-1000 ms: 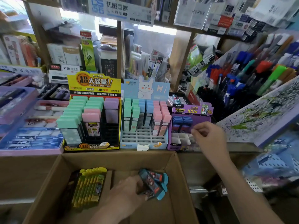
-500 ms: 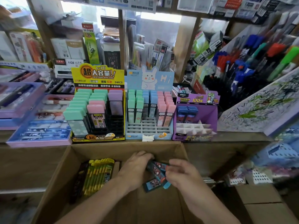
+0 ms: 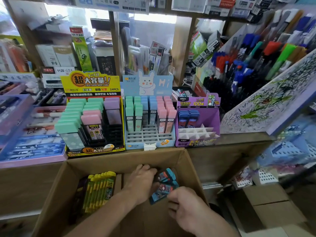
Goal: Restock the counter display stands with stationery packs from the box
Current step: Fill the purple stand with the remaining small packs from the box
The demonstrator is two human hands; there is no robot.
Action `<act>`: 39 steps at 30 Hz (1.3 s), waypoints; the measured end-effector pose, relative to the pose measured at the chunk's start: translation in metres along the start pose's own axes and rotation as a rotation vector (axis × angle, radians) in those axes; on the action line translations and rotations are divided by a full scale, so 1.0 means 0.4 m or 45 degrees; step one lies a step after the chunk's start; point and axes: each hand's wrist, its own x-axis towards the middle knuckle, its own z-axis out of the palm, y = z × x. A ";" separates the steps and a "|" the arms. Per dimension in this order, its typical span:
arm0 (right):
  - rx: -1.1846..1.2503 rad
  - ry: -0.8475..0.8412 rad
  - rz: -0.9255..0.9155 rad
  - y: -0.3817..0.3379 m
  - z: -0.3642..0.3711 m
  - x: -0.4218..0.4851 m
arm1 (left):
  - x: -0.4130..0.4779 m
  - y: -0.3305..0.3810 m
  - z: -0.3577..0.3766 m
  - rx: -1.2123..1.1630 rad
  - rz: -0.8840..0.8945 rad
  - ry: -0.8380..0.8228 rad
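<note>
Right hand (image 3: pixel 185 205) back from purple stand (image 3: pixel 212 118) into box (image 3: pixel 119 161), fingers pinching blue packs (image 3: pixel 166 181); left hand (image 3: pixel 142 181) still grips them.

Scribbled test pad (image 3: pixel 266 106) right; marker rack (image 3: pixel 273 53) behind; pen trays (image 3: pixel 34 147) left.

We face a wooden counter (image 3: pixel 239 139); at 12 o'clock wooden shelf posts (image 3: pixel 113 43) rise, and behind them, toward 11 o'clock, bright daylight comes through a window (image 3: pixel 59 12).
</note>
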 end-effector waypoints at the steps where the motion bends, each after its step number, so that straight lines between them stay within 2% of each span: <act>1: 0.010 0.008 0.001 -0.002 0.004 0.001 | -0.003 -0.002 0.001 -0.032 -0.026 -0.014; 7: -0.034 0.027 -0.071 -0.003 0.018 0.020 | -0.022 -0.001 0.002 -0.383 -0.238 -0.114; 18: -0.023 -0.005 -0.176 -0.015 0.038 0.016 | -0.056 0.026 0.014 -0.703 -0.517 0.014; 28: -0.091 -0.024 -0.186 -0.017 0.050 -0.003 | -0.066 0.026 0.017 -1.059 -0.652 -0.063; 39: -0.228 0.007 -0.226 -0.020 0.058 -0.004 | -0.085 0.046 0.022 -1.226 -0.679 -0.048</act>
